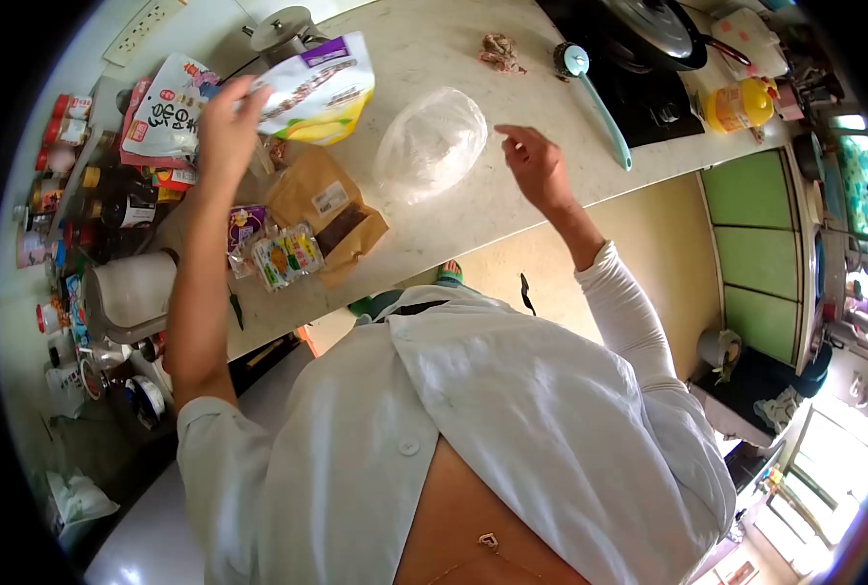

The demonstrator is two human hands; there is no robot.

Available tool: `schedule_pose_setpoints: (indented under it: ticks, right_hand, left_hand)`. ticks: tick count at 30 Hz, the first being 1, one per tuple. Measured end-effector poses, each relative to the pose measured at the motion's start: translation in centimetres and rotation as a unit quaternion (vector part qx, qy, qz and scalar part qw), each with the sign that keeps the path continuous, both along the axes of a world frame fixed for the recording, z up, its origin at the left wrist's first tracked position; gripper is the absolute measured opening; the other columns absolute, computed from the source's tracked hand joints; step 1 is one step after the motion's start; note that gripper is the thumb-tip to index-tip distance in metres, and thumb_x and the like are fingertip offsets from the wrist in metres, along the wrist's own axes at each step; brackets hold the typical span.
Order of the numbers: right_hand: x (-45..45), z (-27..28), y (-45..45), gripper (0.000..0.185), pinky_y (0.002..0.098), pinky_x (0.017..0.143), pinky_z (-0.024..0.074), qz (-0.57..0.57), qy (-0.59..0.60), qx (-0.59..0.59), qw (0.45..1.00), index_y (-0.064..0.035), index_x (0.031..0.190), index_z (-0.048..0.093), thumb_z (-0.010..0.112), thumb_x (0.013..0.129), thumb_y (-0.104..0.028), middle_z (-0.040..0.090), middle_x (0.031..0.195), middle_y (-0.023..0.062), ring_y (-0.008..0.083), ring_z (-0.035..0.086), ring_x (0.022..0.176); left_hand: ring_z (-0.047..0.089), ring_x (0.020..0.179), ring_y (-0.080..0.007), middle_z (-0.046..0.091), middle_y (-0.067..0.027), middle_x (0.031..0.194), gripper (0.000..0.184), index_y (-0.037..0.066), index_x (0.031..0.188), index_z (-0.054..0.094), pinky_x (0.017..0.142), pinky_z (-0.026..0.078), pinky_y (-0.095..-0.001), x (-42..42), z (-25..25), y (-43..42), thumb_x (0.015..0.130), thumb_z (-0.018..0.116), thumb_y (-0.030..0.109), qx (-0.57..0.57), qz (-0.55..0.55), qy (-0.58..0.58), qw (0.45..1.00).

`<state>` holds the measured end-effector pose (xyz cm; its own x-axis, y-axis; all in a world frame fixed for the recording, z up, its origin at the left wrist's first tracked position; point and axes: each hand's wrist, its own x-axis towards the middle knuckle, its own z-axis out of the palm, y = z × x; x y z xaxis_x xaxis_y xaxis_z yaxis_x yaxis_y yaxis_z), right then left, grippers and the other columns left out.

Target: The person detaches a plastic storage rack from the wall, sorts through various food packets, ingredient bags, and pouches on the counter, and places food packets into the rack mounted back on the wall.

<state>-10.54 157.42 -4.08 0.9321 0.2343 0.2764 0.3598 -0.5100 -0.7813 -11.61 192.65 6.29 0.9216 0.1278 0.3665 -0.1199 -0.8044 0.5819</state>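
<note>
My left hand (227,132) grips the upper corner of a white pouch (322,90) with a purple band and yellow print, raised over the back left of the counter. A crumpled clear plastic bag (436,144) lies on the counter to the right of the pouch. Beyond that bag, my right hand (536,168) hovers with nothing in it, fingers loosely bent and apart. Below the pouch rests an open brown paper bag (331,200) with a white label. Small colourful packets (288,255) lie beside the paper bag.
Jars and bottles (122,210) crowd the left wall near another white pouch (171,112). A metal pot (283,29) stands at the back. On the right are a blue-handled brush (599,107), a lidded pan (648,29) on the stove and a yellow bottle (739,107).
</note>
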Motion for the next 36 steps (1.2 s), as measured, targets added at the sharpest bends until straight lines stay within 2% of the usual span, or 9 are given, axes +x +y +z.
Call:
schedule_pose_setpoints:
  ticks: [4, 7, 13, 15, 20, 22, 25, 34, 36]
  right_hand:
    - [2.5, 2.9, 0.7, 0.017, 0.0275, 0.056, 0.0448, 0.036, -0.020, 0.037, 0.998, -0.0055, 0.091, 0.060, 0.053, 0.076, -0.003, 0.057, 0.076, 0.0116, 0.0203, 0.055, 0.059]
    - [3.4, 5.9, 3.4, 0.016, 0.0272, 0.056, 0.0448, 0.095, -0.040, 0.069, 0.992, -0.0046, 0.090, 0.060, 0.053, 0.076, -0.003, 0.058, 0.076, 0.0113, 0.0203, 0.055, 0.060]
    - [3.7, 8.8, 12.3, 0.014, 0.0312, 0.057, 0.0458, 0.242, -0.146, 0.073, 0.957, -0.0045, 0.087, 0.060, 0.056, 0.074, -0.003, 0.058, 0.077, 0.0117, 0.0269, 0.056, 0.062]
    - [3.7, 8.5, 15.3, 0.016, 0.0259, 0.055, 0.0451, 0.279, -0.179, 0.045, 0.942, -0.0030, 0.092, 0.059, 0.056, 0.075, -0.001, 0.058, 0.078, 0.0089, 0.0171, 0.055, 0.058]
    - [3.5, 8.1, 20.9, 0.014, 0.0328, 0.053, 0.0454, 0.274, -0.232, -0.066, 0.931, -0.0039, 0.084, 0.057, 0.059, 0.074, -0.014, 0.058, 0.073, 0.0098, 0.0242, 0.058, 0.060]
    - [3.6, 8.0, 21.9, 0.015, 0.0348, 0.053, 0.0462, 0.270, -0.252, -0.273, 0.888, -0.0026, 0.078, 0.052, 0.055, 0.075, -0.017, 0.058, 0.072, 0.0112, 0.0261, 0.059, 0.063]
    - [3.5, 9.8, 21.6, 0.013, 0.0362, 0.052, 0.0470, 0.252, -0.280, -0.343, 0.860, -0.0028, 0.076, 0.047, 0.051, 0.076, -0.015, 0.057, 0.069, 0.0118, 0.0273, 0.058, 0.062]
    - [6.9, 13.8, 17.0, 0.017, 0.0327, 0.069, 0.0478, 0.421, -0.455, -0.219, 0.754, -0.0049, 0.088, 0.051, 0.054, 0.071, -0.005, 0.055, 0.082, 0.0108, 0.0261, 0.057, 0.081]
    - [7.6, 13.8, 16.1, 0.018, 0.0332, 0.069, 0.0481, 0.415, -0.430, -0.214, 0.772, -0.0059, 0.088, 0.052, 0.054, 0.070, -0.007, 0.055, 0.082, 0.0104, 0.0258, 0.057, 0.081]
  left_hand:
    - [0.058, 0.070, -0.0302, 0.059, -0.0177, 0.080, 0.021, 0.001, 0.088, 0.059, 0.060, 0.044, -0.0313, 0.9, -3.2, -3.1, 0.077, 0.058, 0.019, 0.011, 0.030, -0.017, 0.999]
    - [0.057, 0.071, -0.0196, 0.060, -0.0098, 0.082, 0.026, 0.002, 0.092, 0.056, 0.066, 0.044, -0.0298, 0.9, -6.3, -3.5, 0.071, 0.065, 0.014, -0.153, -0.020, -0.064, 0.986]
    - [0.054, 0.082, -0.0140, 0.056, -0.0080, 0.090, 0.043, -0.003, 0.101, 0.050, 0.068, 0.045, -0.0252, -1.6, -11.2, -2.9, 0.067, 0.071, 0.013, -0.339, 0.068, -0.140, 0.928]
    - [0.055, 0.076, -0.0118, 0.060, -0.0070, 0.086, 0.035, -0.005, 0.095, 0.052, 0.068, 0.045, -0.0245, -2.0, -12.5, -2.5, 0.069, 0.069, 0.012, -0.369, 0.008, -0.038, 0.929]
    - [0.052, 0.061, -0.0085, 0.059, -0.0036, 0.071, 0.006, 0.000, 0.077, 0.059, 0.056, 0.040, -0.0230, -0.7, -13.1, -3.1, 0.072, 0.061, 0.003, -0.330, 0.057, -0.143, 0.931]
    - [0.050, 0.059, -0.0090, 0.056, -0.0031, 0.067, 0.006, 0.000, 0.078, 0.059, 0.055, 0.040, -0.0229, -0.4, -13.2, -3.8, 0.072, 0.059, 0.001, -0.334, 0.064, -0.159, 0.927]
    - [0.047, 0.057, -0.0114, 0.046, -0.0041, 0.062, 0.006, 0.000, 0.079, 0.057, 0.054, 0.038, -0.0230, 0.1, -11.0, -4.9, 0.074, 0.055, 0.000, -0.349, 0.053, -0.221, 0.909]
    - [0.056, 0.069, -0.0197, 0.058, -0.0096, 0.079, 0.009, -0.001, 0.081, 0.058, 0.059, 0.042, -0.0281, 1.1, -4.9, -5.4, 0.075, 0.058, 0.007, -0.205, -0.036, -0.087, 0.974]
    - [0.057, 0.069, -0.0214, 0.058, -0.0100, 0.078, 0.009, -0.001, 0.081, 0.058, 0.059, 0.042, -0.0296, 1.7, -4.5, -6.5, 0.075, 0.058, 0.006, -0.191, -0.028, -0.121, 0.974]
